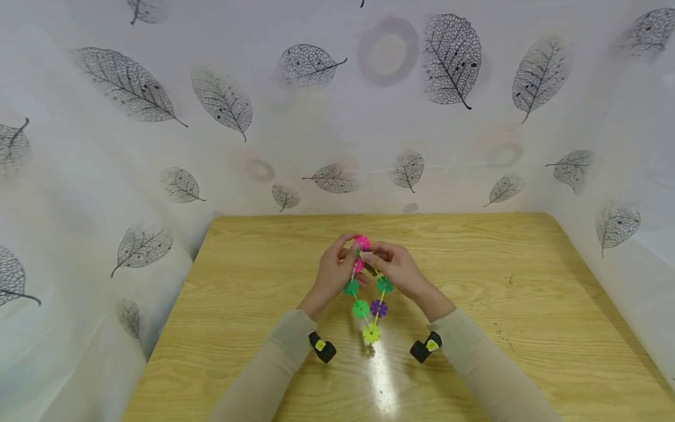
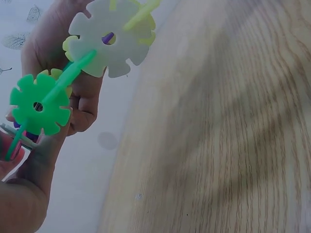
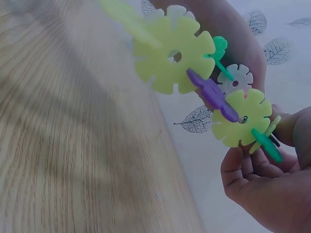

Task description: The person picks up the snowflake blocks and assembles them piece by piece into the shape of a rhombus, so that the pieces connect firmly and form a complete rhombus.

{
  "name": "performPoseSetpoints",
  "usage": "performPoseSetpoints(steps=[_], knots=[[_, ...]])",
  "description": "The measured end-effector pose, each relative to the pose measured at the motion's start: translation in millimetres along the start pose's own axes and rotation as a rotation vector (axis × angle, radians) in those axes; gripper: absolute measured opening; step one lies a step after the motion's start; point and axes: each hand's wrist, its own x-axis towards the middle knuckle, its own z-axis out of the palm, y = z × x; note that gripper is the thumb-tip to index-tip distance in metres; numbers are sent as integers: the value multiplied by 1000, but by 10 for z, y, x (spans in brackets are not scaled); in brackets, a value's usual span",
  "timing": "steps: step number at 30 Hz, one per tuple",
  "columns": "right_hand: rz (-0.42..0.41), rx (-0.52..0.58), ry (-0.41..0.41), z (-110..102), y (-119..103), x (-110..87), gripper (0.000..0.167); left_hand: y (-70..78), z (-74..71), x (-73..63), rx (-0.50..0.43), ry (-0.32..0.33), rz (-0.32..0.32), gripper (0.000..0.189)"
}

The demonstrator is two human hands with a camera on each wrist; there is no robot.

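Observation:
A chain of plastic snowflake discs (image 1: 367, 293) in pink, green, purple and yellow hangs above the wooden table (image 1: 253, 305). Both hands grip its top end. My left hand (image 1: 337, 266) holds the left side beside the pink discs (image 1: 361, 242). My right hand (image 1: 392, 265) pinches the right side. The left wrist view shows a green disc (image 2: 40, 104) and a pale disc (image 2: 112, 36) close up, with fingers (image 2: 80, 104) behind. The right wrist view shows yellow-green discs (image 3: 172, 53), a purple disc (image 3: 211, 93) edge-on, and my curled right fingers (image 3: 243, 170).
The wooden table is walled on three sides by white cloth printed with grey leaves (image 1: 450, 55). A bright glare patch (image 1: 382, 375) lies on the table near me. Black wrist cameras (image 1: 321, 347) sit on both beige sleeves.

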Motion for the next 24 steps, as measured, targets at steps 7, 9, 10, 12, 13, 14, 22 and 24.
performPoseSetpoints(steps=[7,9,10,12,13,14,22,24], knots=[[21,0,14,13,12,20,29,0,9,14,-11,4,-14,33],[27,-12,19,17,6,23,29,5,2,20,-9,1,-21,33],[29,-18,23,20,5,24,29,14,-2,20,-10,-1,-25,33],[30,-28,33,27,-2,27,29,28,-10,25,-6,-8,-27,33],[31,-27,41,32,-5,29,30,34,-15,28,-3,-11,-26,33],[28,-27,48,36,-7,31,30,39,-18,32,-3,-13,-27,33],[-7,-31,81,61,-9,33,29,59,-32,42,-11,-22,-33,33],[-16,-40,85,52,-16,29,28,66,-31,42,-11,-28,-26,33]])
